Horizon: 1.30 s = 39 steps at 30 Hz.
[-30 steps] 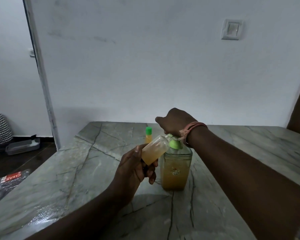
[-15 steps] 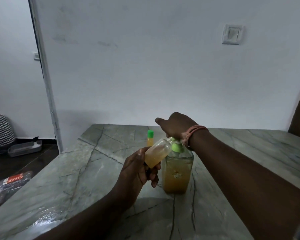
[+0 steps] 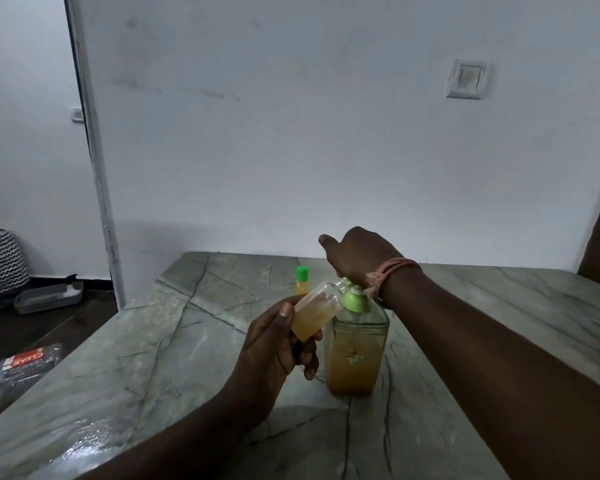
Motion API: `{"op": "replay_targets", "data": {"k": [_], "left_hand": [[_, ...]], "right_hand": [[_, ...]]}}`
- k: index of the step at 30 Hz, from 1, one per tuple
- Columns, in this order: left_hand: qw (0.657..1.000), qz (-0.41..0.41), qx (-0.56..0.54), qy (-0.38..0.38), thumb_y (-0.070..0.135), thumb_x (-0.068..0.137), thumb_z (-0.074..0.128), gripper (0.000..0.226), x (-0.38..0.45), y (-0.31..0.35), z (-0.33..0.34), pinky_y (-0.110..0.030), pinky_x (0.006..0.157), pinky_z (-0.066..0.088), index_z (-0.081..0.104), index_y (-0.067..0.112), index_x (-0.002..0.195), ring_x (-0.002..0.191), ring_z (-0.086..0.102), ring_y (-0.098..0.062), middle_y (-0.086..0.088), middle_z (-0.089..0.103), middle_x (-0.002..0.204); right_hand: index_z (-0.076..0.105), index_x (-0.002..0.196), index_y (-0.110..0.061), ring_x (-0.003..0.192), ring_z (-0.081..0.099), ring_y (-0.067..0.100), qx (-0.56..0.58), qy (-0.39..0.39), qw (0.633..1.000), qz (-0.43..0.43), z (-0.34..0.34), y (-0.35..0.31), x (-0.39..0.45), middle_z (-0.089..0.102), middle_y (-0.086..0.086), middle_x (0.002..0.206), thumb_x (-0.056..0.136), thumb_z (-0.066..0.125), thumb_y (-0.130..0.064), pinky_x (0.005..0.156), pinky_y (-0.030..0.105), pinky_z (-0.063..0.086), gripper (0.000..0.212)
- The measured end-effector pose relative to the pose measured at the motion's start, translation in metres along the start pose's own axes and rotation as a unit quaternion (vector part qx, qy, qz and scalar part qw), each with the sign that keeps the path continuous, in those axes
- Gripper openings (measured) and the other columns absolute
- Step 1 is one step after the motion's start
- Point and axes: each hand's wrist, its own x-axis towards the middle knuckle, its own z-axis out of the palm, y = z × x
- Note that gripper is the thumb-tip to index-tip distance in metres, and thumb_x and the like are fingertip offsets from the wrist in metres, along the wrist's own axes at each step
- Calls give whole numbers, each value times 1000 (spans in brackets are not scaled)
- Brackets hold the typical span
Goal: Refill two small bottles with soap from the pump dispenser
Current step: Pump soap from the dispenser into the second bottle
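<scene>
A clear pump dispenser (image 3: pixel 355 355) with a green collar stands on the marble table (image 3: pixel 174 341), about half full of amber soap. My right hand (image 3: pixel 357 259) rests on top of its pump head, hiding it. My left hand (image 3: pixel 274 344) holds a small clear bottle (image 3: pixel 314 315), tilted, with its open mouth up against the pump nozzle. That bottle is partly filled with amber soap. A second small bottle (image 3: pixel 302 281) with a green cap stands upright behind, holding amber liquid.
A white wall with a light switch (image 3: pixel 466 79) runs right behind the table. On the floor to the left lie a patterned basket (image 3: pixel 0 263), a grey tray (image 3: pixel 49 296) and a plastic packet (image 3: pixel 21 367). The table's near left surface looks wet.
The view has shifted slightly. My right hand stays on the pump head and my left hand keeps the tilted bottle at the nozzle.
</scene>
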Motion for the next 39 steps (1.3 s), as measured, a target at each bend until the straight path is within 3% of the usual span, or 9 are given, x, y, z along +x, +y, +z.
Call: {"op": "replay_targets", "data": {"k": [5,7,11,16,19,23,28,32,39], "left_hand": [[1000,-6,5,11,34,93,46,43,0,3,3,-32,47,48,63,8,123,57,52,-22,-20,60,84],[1000,-8,6,12,37,91,51,44,-1,5,4,-33,47,48,63,9,123,57,53,-22,-21,61,86],[1000,-14,4,4,43,84,63,51,-1,7,6,-33,47,48,64,10,123,58,53,-22,-21,61,86],[1000,-18,6,10,38,90,52,44,0,4,4,-33,48,49,62,10,123,56,53,-22,-21,62,86],[1000,-13,5,1,35,91,47,43,0,3,5,-33,48,49,65,10,121,57,53,-22,-19,63,86],[1000,-21,9,10,37,91,47,46,1,1,4,-34,50,49,61,9,124,59,54,-22,-20,62,85],[1000,-26,10,10,41,87,57,37,1,3,6,-34,49,50,71,19,114,58,56,-23,-18,65,86],[999,-38,14,6,46,76,65,47,2,3,5,-33,52,51,71,21,115,61,57,-22,-17,64,86],[998,-52,20,-26,47,81,63,49,3,6,8,-30,53,42,68,13,116,61,47,-16,-17,48,83]], "right_hand": [[68,79,-11,79,64,26,11,-4,1000,21,-3,-2,-4,72,8,87,88,39,-56,80,35,50,54],[70,81,-8,72,63,24,36,-13,999,26,-7,-4,-7,71,8,82,90,40,-55,71,30,47,57],[68,65,-6,50,53,18,139,-38,987,71,-26,-8,-13,66,0,58,95,43,-43,50,24,38,53],[58,69,-15,76,60,26,-26,3,998,56,-18,-2,-3,66,6,79,87,50,-41,67,28,44,33],[49,66,-17,76,55,25,-80,15,996,48,-15,0,-6,53,1,71,90,49,-41,70,30,43,34],[53,65,-16,70,57,23,-98,20,994,53,-13,-1,-10,57,1,69,86,52,-31,65,28,43,26],[53,73,-17,76,56,26,-162,38,986,12,-21,-10,-15,56,1,77,86,52,-32,67,29,40,20],[52,78,-18,84,59,29,-175,62,982,-15,-22,-13,-13,62,4,90,86,52,-33,68,30,40,17],[46,66,-18,77,53,27,-131,56,990,9,-12,-5,-13,53,1,77,89,50,-37,69,29,39,30]]}}
